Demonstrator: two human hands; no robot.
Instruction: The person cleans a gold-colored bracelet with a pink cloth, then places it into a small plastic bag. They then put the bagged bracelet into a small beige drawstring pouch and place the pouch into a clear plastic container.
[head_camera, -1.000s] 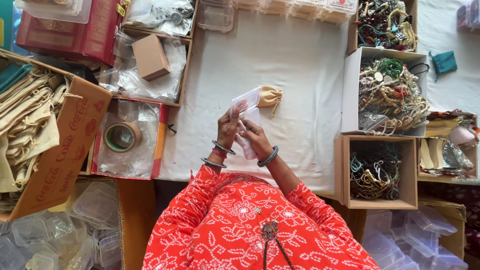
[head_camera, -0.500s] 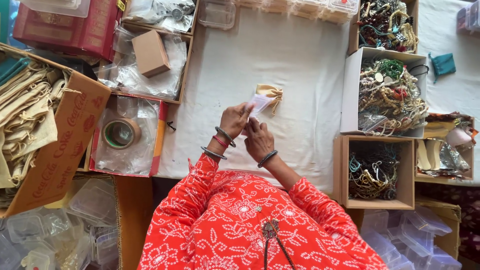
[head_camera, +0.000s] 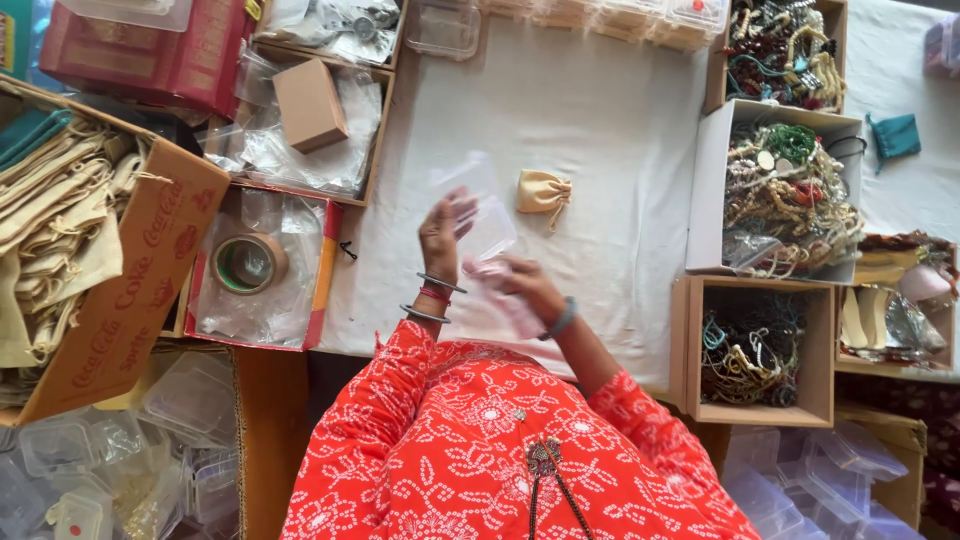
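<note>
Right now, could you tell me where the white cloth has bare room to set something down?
The widest bare patch of the white cloth lies between the beige pouch and the white box of beads. It is crowded around the left hand and right hand, which hold a clear plastic box.

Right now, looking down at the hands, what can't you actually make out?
- Head view: what the left hand holds, a clear plastic box, is smeared by motion blur; open or shut is unclear.
- The right hand is blurred too; its grip is unreadable.
- The beige pouch is closed, hiding its contents.
</note>
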